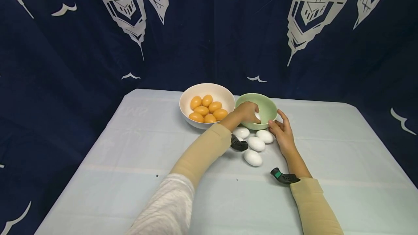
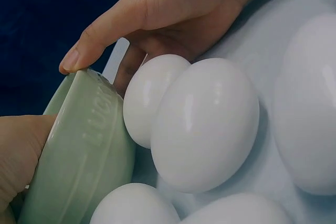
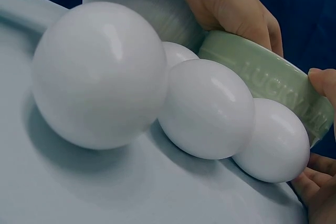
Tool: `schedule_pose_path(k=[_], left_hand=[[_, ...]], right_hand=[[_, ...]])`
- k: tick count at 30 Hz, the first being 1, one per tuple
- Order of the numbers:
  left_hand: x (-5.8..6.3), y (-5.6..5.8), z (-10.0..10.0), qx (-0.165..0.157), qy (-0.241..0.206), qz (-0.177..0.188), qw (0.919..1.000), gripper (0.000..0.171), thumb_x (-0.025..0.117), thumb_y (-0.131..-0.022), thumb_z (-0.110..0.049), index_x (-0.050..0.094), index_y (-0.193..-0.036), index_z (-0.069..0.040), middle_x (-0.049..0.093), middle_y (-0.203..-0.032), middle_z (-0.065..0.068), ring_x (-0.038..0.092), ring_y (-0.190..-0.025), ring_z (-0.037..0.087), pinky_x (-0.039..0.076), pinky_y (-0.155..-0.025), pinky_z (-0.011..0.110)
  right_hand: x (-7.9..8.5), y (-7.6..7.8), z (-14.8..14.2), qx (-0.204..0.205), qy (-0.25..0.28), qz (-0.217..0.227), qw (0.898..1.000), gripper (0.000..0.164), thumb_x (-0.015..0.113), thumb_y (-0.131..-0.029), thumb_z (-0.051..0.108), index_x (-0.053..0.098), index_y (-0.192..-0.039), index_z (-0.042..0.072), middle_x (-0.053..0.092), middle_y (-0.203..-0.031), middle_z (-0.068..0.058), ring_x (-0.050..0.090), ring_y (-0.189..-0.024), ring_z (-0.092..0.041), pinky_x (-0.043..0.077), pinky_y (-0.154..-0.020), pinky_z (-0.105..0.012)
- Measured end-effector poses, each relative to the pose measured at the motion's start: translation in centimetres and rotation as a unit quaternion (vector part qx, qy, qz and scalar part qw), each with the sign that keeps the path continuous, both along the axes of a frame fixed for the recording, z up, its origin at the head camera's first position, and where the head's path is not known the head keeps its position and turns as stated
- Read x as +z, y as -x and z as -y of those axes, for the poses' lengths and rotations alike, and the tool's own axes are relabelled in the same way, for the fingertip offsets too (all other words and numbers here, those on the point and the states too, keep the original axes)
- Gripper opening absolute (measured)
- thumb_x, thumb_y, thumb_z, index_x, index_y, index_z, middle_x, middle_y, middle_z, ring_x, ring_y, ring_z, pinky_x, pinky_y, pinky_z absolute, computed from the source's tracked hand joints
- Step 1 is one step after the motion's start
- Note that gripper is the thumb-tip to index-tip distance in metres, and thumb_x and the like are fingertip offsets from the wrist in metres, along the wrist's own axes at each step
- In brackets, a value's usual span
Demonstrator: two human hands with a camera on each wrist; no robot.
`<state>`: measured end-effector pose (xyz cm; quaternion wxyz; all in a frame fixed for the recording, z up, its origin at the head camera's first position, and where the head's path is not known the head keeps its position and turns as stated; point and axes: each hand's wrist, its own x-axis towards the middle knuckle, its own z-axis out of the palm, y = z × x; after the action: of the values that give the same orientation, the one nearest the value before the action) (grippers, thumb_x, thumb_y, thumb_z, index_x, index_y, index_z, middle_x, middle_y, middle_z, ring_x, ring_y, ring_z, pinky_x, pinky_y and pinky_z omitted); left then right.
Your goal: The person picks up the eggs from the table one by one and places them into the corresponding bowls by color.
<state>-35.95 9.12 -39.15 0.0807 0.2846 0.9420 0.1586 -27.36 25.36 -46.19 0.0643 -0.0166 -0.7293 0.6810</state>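
My left hand [image 1: 248, 112] reaches over the near rim into the green bowl [image 1: 268, 108], fingers bent around a white egg [image 1: 257, 116] that shows partly past them. With my right hand [image 1: 283, 135] I grip the bowl's right side. In the left wrist view the right thumb [image 2: 71, 60] lies on the rim, and the other fingers go down the outside. Several white eggs [image 1: 256, 143] lie on the table just in front of the bowl. One of these eggs [image 3: 273, 140] sits against the bowl wall near my right fingers in the right wrist view.
A larger cream bowl [image 1: 183, 111] holding several orange eggs [image 1: 201, 110] stands close at the left of the green bowl. A pale cloth covers the table [image 1: 130, 155]. Behind its far edge hangs a dark blue curtain [image 1: 209, 46] with white prints.
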Motion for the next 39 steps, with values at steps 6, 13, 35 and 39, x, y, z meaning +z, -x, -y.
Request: schedule_pose_path(k=[6, 13, 35, 39], left_hand=[[0.0, 0.0, -0.2, 0.016, 0.011, 0.019, 0.9996, 0.044, 0.074, -0.081, -0.034, 0.068, -0.119, -0.012, 0.066, -0.117, -0.001, 0.058, -0.109, 0.015, 0.043, -0.091, 0.022], [0.1, 0.0, -0.2, 0.009, 0.015, 0.020, 0.9997, 0.046, 0.074, -0.083, -0.035, 0.066, -0.122, -0.012, 0.065, -0.121, -0.001, 0.056, -0.114, 0.015, 0.041, -0.095, 0.023], [1.0, -2.1, 2.2, -0.064, -0.018, -0.069, 0.9954, 0.039, 0.063, -0.094, -0.032, 0.064, -0.128, -0.012, 0.061, -0.126, 0.005, 0.056, -0.115, 0.017, 0.040, -0.099, 0.025], [1.2, -2.7, 3.1, -0.069, -0.040, -0.060, 0.9950, 0.040, 0.064, -0.094, -0.032, 0.063, -0.129, -0.012, 0.060, -0.127, 0.005, 0.054, -0.117, 0.017, 0.040, -0.100, 0.026]], right_hand=[[-0.2, 0.0, 0.0, -0.001, 0.001, -0.002, 1.000, 0.070, 0.057, -0.099, 0.031, 0.018, -0.157, 0.021, 0.035, -0.143, -0.030, 0.053, -0.100, -0.002, 0.044, -0.085, -0.011], [-0.1, 0.1, -0.1, -0.001, 0.000, 0.001, 1.000, 0.070, 0.057, -0.099, 0.031, 0.018, -0.157, 0.022, 0.035, -0.144, -0.030, 0.053, -0.101, -0.003, 0.044, -0.085, -0.010], [0.1, 0.0, 0.1, 0.002, -0.001, 0.001, 1.000, 0.071, 0.056, -0.100, 0.031, 0.016, -0.157, 0.022, 0.034, -0.143, -0.029, 0.053, -0.100, -0.002, 0.044, -0.086, -0.010], [0.1, 0.0, 0.1, 0.001, -0.001, 0.000, 1.000, 0.071, 0.056, -0.099, 0.031, 0.016, -0.157, 0.022, 0.034, -0.144, -0.030, 0.052, -0.100, -0.002, 0.044, -0.084, -0.009]])
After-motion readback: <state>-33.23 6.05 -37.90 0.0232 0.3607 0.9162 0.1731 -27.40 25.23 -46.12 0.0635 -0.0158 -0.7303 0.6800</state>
